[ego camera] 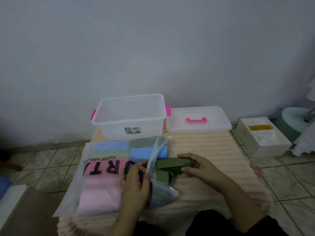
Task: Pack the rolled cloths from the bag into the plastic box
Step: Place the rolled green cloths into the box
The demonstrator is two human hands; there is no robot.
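A frosted plastic bag (95, 181) with black lettering lies on a peach mat, holding pink, blue and green rolled cloths. My left hand (135, 180) pinches the bag's open right edge. My right hand (196, 165) grips a dark green rolled cloth (170, 164) that sticks halfway out of the opening. A blue cloth (163, 153) also shows at the mouth. The clear plastic box (129, 129) with pink latches stands behind the bag, nothing inside it.
The box's clear lid (199, 128) with a pink handle lies to the right of the box. A white foam tray (260, 138) sits on the tiled floor at the right. The peach ribbed mat (213, 150) extends right of the bag. A wall rises just behind.
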